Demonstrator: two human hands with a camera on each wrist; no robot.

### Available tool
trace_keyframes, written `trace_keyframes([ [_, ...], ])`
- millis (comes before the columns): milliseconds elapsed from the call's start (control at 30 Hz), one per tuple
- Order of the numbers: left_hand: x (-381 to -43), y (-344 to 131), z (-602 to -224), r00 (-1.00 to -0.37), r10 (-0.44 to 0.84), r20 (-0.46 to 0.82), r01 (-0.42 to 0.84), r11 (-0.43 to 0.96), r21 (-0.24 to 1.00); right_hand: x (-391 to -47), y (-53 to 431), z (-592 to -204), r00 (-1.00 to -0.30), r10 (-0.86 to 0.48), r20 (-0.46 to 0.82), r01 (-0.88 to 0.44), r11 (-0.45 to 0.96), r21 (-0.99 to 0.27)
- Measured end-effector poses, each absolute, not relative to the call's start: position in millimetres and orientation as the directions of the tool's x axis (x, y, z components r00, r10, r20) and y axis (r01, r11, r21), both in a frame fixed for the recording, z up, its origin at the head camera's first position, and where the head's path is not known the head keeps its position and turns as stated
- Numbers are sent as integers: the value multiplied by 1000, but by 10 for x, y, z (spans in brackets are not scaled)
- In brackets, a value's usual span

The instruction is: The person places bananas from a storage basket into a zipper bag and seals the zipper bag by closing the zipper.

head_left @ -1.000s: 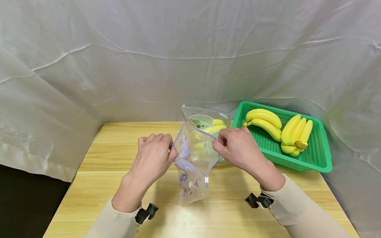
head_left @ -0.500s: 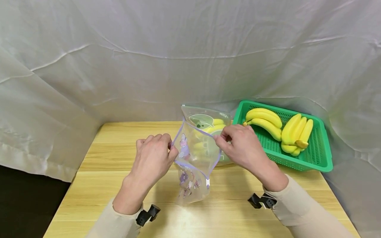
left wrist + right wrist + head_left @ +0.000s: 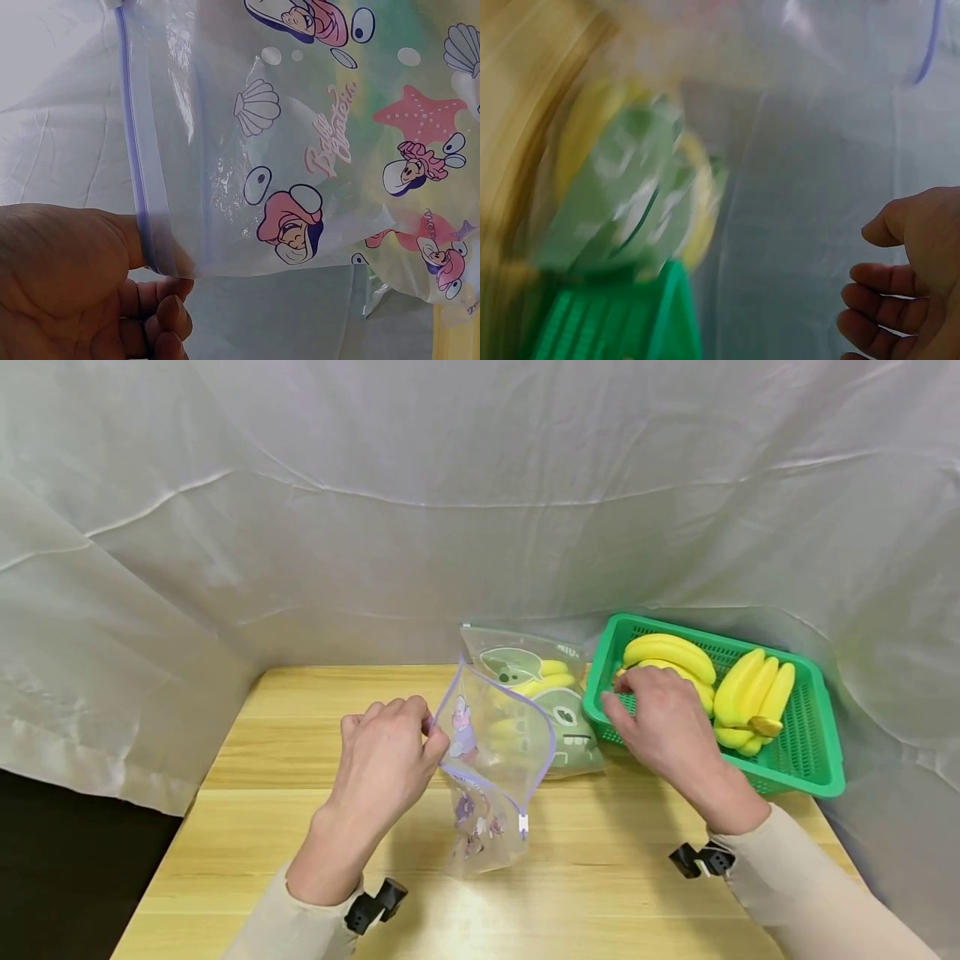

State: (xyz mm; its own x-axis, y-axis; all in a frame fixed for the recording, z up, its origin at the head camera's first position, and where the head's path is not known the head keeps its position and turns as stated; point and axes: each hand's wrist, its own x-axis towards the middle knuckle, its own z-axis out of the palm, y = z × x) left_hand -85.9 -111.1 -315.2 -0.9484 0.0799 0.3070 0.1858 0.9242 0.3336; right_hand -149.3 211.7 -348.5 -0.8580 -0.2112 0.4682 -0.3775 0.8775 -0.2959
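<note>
My left hand [image 3: 386,756] pinches the rim of a clear zip bag [image 3: 487,785] with a purple zip edge, its mouth spread wide. Pink and purple cartoon prints cover that bag [image 3: 292,150], seen close in the left wrist view. The right hand [image 3: 663,718] is off the bag, thumb and fingers apart, above the near left side of a green basket [image 3: 821,735]. Inside the basket are bunches of bananas [image 3: 738,693], partly hidden by this hand. In the right wrist view the hand [image 3: 907,277] holds nothing.
Behind the open bag lies a second zip bag [image 3: 577,743] with green prints and bananas inside, against the basket's left side. Everything rests on a wooden table [image 3: 285,827]. A pale cloth [image 3: 420,510] hangs behind and at the sides.
The right hand has let go of the zip bag's rim and moved right to the basket. My left hand stays at the bag, whose mouth remains spread.
</note>
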Motion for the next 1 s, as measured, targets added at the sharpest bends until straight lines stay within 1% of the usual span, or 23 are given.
trace_keyframes([
  [67,-858,-1110,-3144,-950,78,302,182,924,335,-1570,2259,-3536,-873,-194,446,-342,897,-280],
  [267,-858,-1114,-3145,-951,73,301,177,926,333,-1827,2778,-3694,-940,-104,324,-180,960,-216],
  [400,-864,-1114,-3156,-947,76,311,183,926,330,-2002,3121,-3827,-961,-56,272,-104,981,-164],
  [467,-868,-1115,-3162,-946,78,316,186,926,329,-2076,3261,-3893,-974,-34,225,-69,987,-147],
  [567,-875,-1113,-3167,-946,83,315,191,924,331,-2155,3418,-3983,-994,14,109,-1,991,-133],
  [700,-878,-1105,-3172,-947,89,310,194,925,328,-2202,3565,-4102,-996,82,-38,85,993,-83],
  [800,-881,-1103,-3178,-949,86,303,189,926,328,-2213,3648,-4180,-986,124,-113,127,992,-24],
  [900,-882,-1103,-3182,-952,85,293,184,926,329,-2208,3713,-4243,-979,136,-152,132,991,37],
  [1000,-885,-1107,-3181,-955,87,284,182,927,327,-2209,3775,-4295,-981,125,-151,116,991,68],
])
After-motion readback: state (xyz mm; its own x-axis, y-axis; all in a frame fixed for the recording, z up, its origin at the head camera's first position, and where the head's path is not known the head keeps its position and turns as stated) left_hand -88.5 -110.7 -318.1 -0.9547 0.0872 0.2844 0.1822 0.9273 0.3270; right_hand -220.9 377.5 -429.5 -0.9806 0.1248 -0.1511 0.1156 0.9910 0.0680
